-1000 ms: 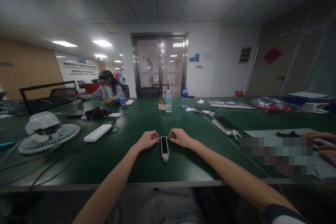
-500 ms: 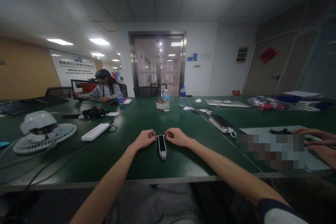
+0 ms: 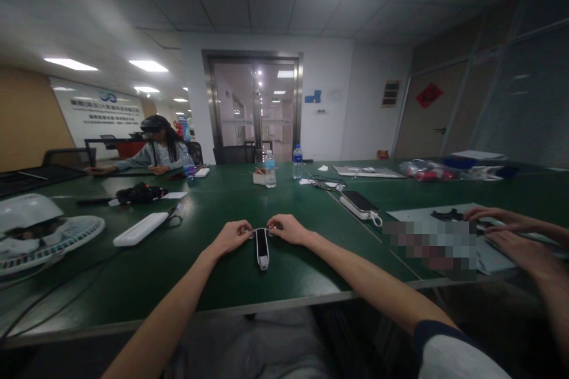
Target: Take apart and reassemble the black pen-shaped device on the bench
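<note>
A narrow black-and-white handheld device [image 3: 262,247] lies lengthwise on the green table [image 3: 151,272], close to the near edge. My left hand [image 3: 231,237] and my right hand [image 3: 288,230] sit on either side of its far end. Their fingertips pinch a thin, pale cord loop [image 3: 262,228] attached there. The fingers partly hide the loop, so its exact shape is unclear. Both my forearms reach forward over the table edge.
A white fan [image 3: 40,237] and a white bar-shaped device [image 3: 136,229] lie left. A black-and-white power bank [image 3: 360,204] lies right, beyond a co-worker's hands [image 3: 511,231] on papers. Water bottles [image 3: 269,170] stand farther along. Another person [image 3: 157,148] sits at the far left.
The whole room has slid left and my view has swung right. My hands still pinch the cord at the device, and more of the co-worker's hands now shows.
</note>
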`<action>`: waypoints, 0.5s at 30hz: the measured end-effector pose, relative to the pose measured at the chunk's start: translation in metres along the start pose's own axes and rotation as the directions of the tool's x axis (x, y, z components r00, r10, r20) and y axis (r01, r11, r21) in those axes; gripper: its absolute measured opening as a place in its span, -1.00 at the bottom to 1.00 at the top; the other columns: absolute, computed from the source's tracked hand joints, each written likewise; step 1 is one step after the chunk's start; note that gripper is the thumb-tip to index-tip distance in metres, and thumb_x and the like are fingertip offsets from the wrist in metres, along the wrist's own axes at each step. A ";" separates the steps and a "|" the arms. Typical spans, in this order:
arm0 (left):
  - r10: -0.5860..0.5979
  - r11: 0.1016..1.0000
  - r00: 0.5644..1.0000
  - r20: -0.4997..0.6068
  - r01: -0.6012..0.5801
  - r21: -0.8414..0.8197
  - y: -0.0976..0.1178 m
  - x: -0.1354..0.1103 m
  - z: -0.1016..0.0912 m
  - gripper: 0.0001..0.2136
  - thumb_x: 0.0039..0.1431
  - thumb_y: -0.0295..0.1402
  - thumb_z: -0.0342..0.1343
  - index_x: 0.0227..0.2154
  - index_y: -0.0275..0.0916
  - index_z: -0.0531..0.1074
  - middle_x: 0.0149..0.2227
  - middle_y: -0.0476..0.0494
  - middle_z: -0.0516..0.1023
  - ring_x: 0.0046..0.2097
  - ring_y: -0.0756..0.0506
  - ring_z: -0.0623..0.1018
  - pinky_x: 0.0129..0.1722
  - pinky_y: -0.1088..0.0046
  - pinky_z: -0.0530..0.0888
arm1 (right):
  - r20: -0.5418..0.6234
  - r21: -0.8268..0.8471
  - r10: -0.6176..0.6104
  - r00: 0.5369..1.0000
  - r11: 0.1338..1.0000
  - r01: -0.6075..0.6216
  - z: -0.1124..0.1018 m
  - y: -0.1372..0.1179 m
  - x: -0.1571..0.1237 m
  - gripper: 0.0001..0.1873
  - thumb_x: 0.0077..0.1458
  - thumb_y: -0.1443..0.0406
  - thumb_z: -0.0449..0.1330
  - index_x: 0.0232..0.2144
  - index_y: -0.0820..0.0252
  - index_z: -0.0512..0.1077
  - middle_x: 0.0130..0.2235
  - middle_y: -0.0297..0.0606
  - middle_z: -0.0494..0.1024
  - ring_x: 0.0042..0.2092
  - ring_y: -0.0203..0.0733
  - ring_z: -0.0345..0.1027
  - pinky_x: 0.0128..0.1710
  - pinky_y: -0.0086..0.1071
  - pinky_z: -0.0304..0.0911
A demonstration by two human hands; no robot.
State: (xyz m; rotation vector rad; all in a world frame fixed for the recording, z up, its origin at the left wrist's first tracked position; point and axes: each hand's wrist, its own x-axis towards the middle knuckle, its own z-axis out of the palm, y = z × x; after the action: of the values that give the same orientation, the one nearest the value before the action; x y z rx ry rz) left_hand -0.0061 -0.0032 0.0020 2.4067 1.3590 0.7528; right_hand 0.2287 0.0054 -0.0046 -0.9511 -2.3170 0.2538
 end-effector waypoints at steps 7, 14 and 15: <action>0.004 1.000 1.000 -0.008 -0.004 -0.003 0.008 -0.003 -0.004 -0.69 0.04 -0.15 0.00 -0.35 -0.27 0.48 -0.57 0.02 0.33 -0.49 0.00 0.31 -0.47 0.52 0.22 | 0.023 0.042 -0.008 1.000 0.999 0.007 0.002 0.000 0.001 -0.82 0.05 0.35 0.16 -0.24 0.22 0.45 -0.27 -0.27 0.51 -0.27 -0.30 0.37 -0.25 -0.45 0.24; 0.029 1.000 1.000 -0.008 -0.029 0.009 0.004 -0.003 -0.002 -0.69 0.06 -0.15 -0.01 -0.33 -0.27 0.48 -0.58 0.03 0.31 -0.50 0.00 0.32 -0.48 0.52 0.21 | -0.052 -0.209 -0.033 0.998 0.978 0.021 -0.024 0.011 0.002 -0.78 0.13 0.34 0.06 -0.19 0.23 0.43 -0.23 -0.19 0.50 -0.18 -0.24 0.34 -0.15 -0.39 0.20; 0.034 0.999 0.999 -0.008 -0.034 0.016 0.003 -0.003 -0.002 -0.69 0.06 -0.16 -0.01 -0.32 -0.27 0.48 -0.58 0.02 0.32 -0.50 0.00 0.32 -0.48 0.52 0.22 | -0.064 -0.249 -0.016 0.998 0.969 0.000 -0.028 0.016 0.001 -0.77 0.15 0.34 0.03 -0.18 0.25 0.43 -0.21 -0.17 0.50 -0.15 -0.23 0.33 -0.12 -0.38 0.18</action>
State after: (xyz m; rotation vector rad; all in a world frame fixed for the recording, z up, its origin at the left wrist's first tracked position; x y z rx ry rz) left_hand -0.0059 -0.0078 0.0042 2.4475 1.3345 0.7640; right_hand 0.2545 0.0167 0.0121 -1.0534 -2.3275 -0.0737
